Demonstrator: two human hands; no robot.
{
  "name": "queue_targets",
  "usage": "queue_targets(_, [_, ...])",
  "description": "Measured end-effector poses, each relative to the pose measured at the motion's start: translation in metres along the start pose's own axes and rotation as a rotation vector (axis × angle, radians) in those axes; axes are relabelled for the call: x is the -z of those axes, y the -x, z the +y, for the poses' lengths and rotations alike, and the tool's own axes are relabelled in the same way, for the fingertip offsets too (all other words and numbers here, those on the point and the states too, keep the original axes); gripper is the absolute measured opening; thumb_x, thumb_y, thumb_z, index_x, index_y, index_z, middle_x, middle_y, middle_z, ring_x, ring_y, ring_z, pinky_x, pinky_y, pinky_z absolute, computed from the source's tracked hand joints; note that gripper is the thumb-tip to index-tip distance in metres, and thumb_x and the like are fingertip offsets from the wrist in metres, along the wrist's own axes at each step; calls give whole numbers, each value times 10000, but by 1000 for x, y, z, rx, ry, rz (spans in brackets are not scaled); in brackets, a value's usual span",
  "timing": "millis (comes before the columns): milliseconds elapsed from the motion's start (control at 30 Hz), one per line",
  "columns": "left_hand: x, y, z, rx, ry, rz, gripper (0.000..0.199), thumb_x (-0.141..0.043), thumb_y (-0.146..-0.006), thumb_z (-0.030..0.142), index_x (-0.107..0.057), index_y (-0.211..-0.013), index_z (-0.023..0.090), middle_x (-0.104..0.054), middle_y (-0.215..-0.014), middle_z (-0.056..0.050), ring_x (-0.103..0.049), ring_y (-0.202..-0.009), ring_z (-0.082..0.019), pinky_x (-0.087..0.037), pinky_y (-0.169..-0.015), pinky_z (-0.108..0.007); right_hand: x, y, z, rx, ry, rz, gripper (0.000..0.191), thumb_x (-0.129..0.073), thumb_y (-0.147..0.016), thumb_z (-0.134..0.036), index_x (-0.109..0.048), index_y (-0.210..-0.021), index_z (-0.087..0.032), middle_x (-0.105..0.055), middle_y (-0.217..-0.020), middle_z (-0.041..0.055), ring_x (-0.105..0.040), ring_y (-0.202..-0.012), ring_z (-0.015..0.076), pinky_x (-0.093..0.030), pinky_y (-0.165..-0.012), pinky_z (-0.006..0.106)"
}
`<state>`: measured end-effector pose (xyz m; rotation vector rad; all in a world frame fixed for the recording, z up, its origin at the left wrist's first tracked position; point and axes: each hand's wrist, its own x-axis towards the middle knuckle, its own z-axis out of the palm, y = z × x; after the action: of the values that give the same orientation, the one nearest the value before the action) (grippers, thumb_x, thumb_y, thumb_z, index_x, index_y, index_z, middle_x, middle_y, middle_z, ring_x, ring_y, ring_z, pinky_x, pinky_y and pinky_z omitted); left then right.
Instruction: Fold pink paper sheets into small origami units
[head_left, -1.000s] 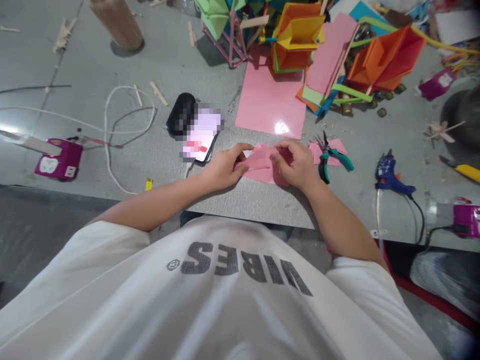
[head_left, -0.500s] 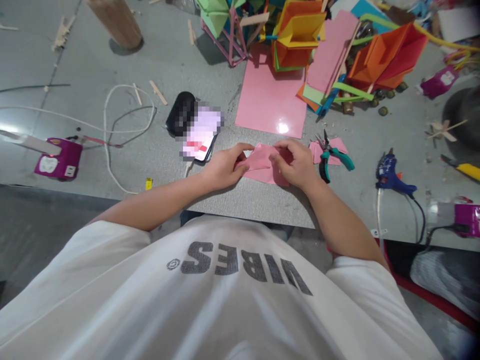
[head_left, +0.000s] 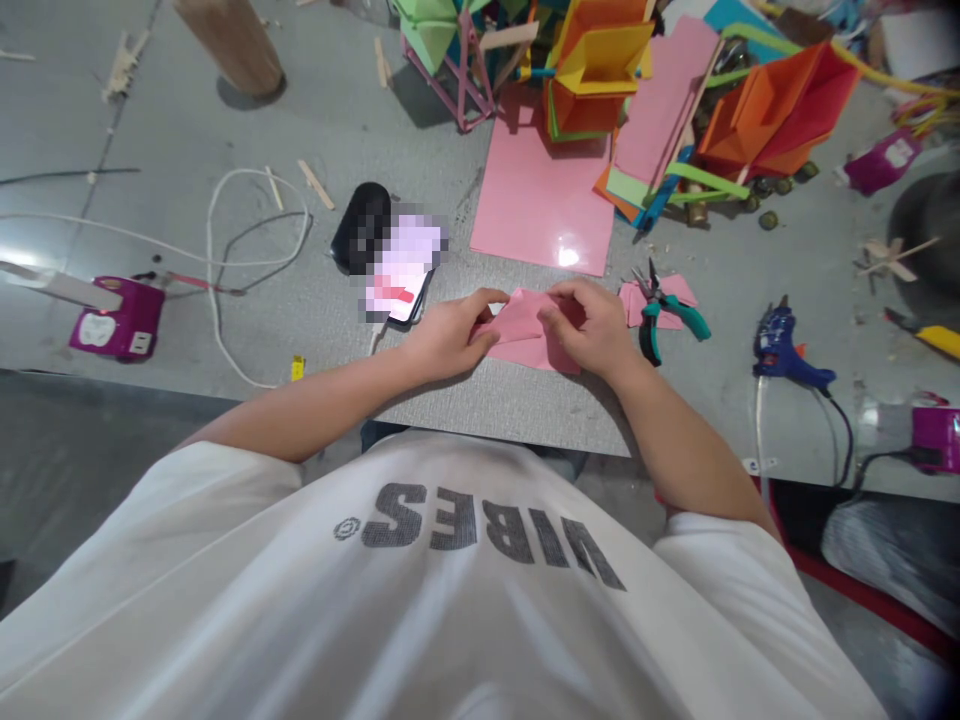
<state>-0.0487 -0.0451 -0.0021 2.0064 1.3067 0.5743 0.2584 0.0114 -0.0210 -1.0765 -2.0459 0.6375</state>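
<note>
A small folded sheet of pink paper [head_left: 525, 322] is held between both hands, just above the table's near edge. My left hand [head_left: 454, 332] grips its left side, thumb below and index finger above. On the right side, my right hand [head_left: 589, 325] pinches the paper between thumb and curled fingers. One layer is folded over another, and its far edge rises a little. Close to my right hand, teal-handled pliers [head_left: 664, 310] lie over pink paper scraps [head_left: 684, 291].
Left of my hands lie a lit phone [head_left: 409, 260] and a black case [head_left: 361, 228]. Beyond them is a larger pink sheet [head_left: 544, 205], with orange folded paper [head_left: 780, 115] farther right. A blue glue gun [head_left: 787, 350] rests at right. A white cable [head_left: 214, 300] loops at left.
Almost nothing differs. Both hands keep their hold on the folded pink paper in the same spot; the view shifts very slightly.
</note>
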Motion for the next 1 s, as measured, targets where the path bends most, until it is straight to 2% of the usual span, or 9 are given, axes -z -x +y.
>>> queue_targets(367, [-2,0,-2,-29,-23,-10,625,-716,-1141,244,-670,-1764,232,-882,-1184,-82,-837,-1024,-287,-676,-996,-435,-1,0,-1,4,3,4,669,-686,-1179,-970,-803,-1126,-313,-868,-1065,101,-808,-991,360,-693,-974,579])
queue_targets(567, [-2,0,-4,-27,-18,-14,627,-736,-1139,242,-669,-1763,252,-881,-1183,-77,-838,-1017,-283,-677,-994,-425,-2,0,-2,-15,5,-10,733,-656,-1163,-1032,-799,-1121,-315,-866,-1066,102,-810,-1004,362,-696,-985,585])
queue_targets(1000, [-1,0,-3,-32,-47,-24,626,-730,-1147,254,-675,-1770,242,-884,-1183,-90,-841,-1026,-293,-685,-1003,-442,-1,1,1,7,20,-7,690,-661,-1183,-984,-816,-1136,-313,-876,-1085,108,-817,-1014,370,-706,-991,597])
